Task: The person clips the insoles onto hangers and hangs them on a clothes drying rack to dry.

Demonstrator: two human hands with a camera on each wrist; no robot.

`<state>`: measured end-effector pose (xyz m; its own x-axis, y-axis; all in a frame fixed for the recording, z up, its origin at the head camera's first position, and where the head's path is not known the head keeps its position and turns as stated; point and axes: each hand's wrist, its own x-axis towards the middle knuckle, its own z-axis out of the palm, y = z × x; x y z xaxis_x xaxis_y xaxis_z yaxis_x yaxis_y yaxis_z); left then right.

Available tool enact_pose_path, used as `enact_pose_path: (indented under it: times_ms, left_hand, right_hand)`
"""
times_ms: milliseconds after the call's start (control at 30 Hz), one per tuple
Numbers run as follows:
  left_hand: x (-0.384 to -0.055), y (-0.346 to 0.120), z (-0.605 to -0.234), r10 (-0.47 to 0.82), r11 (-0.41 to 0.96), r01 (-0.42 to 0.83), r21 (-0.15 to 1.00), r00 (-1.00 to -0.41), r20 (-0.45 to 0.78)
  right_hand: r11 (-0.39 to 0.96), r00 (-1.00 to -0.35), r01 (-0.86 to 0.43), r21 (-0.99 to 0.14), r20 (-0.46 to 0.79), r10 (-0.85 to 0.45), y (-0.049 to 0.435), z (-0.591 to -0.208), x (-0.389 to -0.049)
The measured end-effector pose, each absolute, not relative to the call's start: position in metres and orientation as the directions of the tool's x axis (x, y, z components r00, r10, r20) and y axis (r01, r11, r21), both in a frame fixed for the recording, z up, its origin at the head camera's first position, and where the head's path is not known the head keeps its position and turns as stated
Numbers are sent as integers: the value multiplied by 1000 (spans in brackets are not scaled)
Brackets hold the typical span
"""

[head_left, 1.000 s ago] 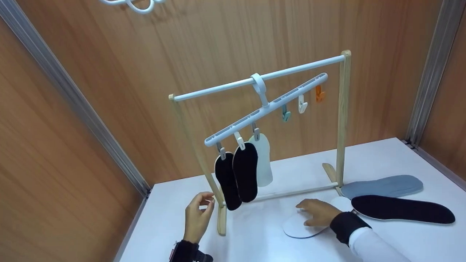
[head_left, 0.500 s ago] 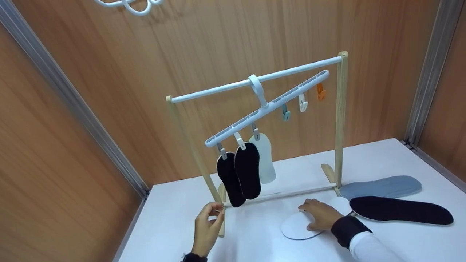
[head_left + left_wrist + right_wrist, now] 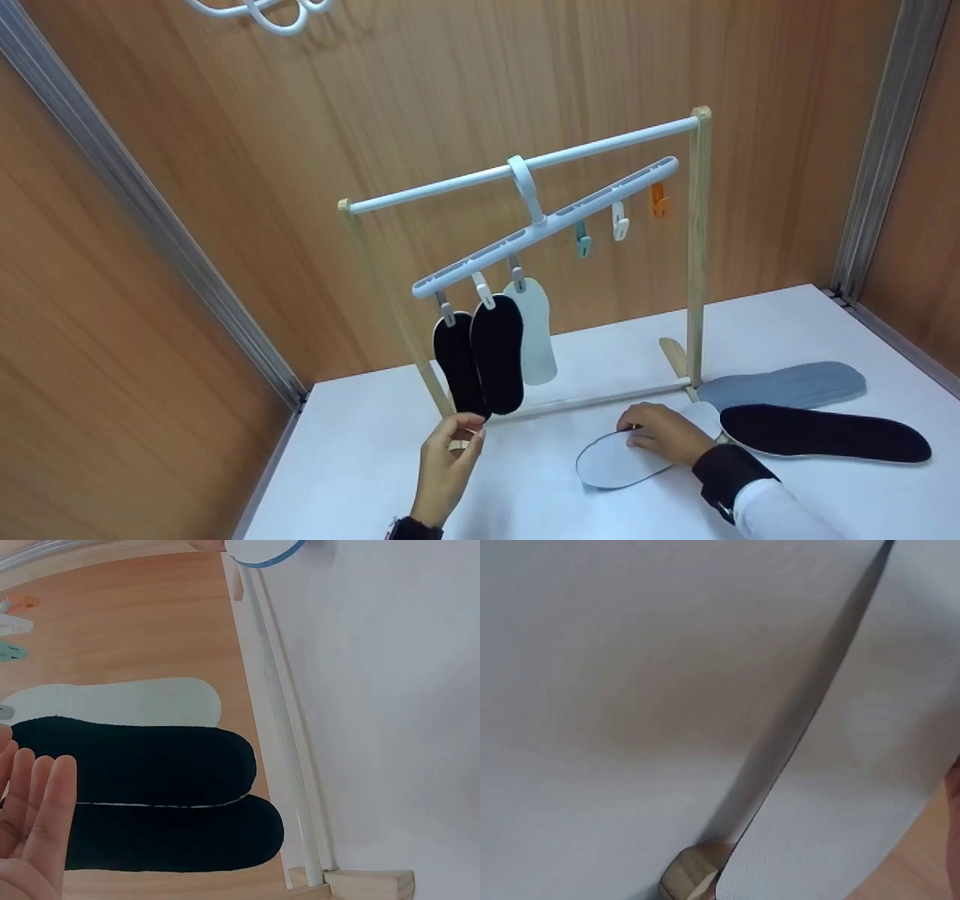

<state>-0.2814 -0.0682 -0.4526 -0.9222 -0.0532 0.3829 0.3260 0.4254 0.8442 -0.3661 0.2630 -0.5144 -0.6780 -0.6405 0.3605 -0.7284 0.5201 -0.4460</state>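
My right hand (image 3: 667, 435) pinches the edge of a white insole (image 3: 607, 463) low over the table, its near end lifted a little. In the right wrist view, the insole (image 3: 840, 787) fills the right side, with part of the hand (image 3: 954, 825) at its edge. My left hand (image 3: 450, 465) is raised, fingers loosely bent and holding nothing, by the lower tip of the left black insole (image 3: 459, 360). Beside that hang another black insole (image 3: 497, 356) and a pale one (image 3: 536, 330), all clipped to a tilted white hanger (image 3: 547, 229). Left-hand fingers (image 3: 52, 802) show in the left wrist view.
The hanger hooks over the rail of a wooden stand (image 3: 697, 247). Green (image 3: 583, 240), white (image 3: 620, 221) and orange clips (image 3: 659, 201) hang without insoles. A grey-blue insole (image 3: 784, 382) and a black one (image 3: 825, 433) lie at right. A white wire fixture (image 3: 277, 19) is up left.
My left hand has moved right, to the hanging black insole's tip. My right fingers have closed on the white insole and its edge has risen. The hanger has swayed slightly.
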Motion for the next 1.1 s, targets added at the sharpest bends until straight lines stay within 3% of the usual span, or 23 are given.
enact_pose_path:
  times_ms: [200, 400, 633, 900, 1100]
  left_hand:
    - [-279, -52, -434, -19, 437, 378, 816, -903, 428]
    - [-283, -37, -414, 43, 440, 488, 754, -850, 525]
    - [-297, -14, -387, 81, 433, 559, 707, -806, 587]
    - [-335, 32, -349, 91, 499, 583, 641, -771, 631]
    - [-356, 61, -332, 47, 512, 527, 678, -806, 591]
  right_hand:
    - [397, -692, -695, -599, 408, -596, 264, -501, -363]
    - [365, -752, -659, -658, 559, -349, 257, -490, -361]
    - [235, -921, -388, -891, 383, -66, 255, -473, -352]
    - [139, -955, -295, -945, 296, -15, 269, -455, -360]
    - [143, -962, -272, -952, 270, -34, 277, -445, -368]
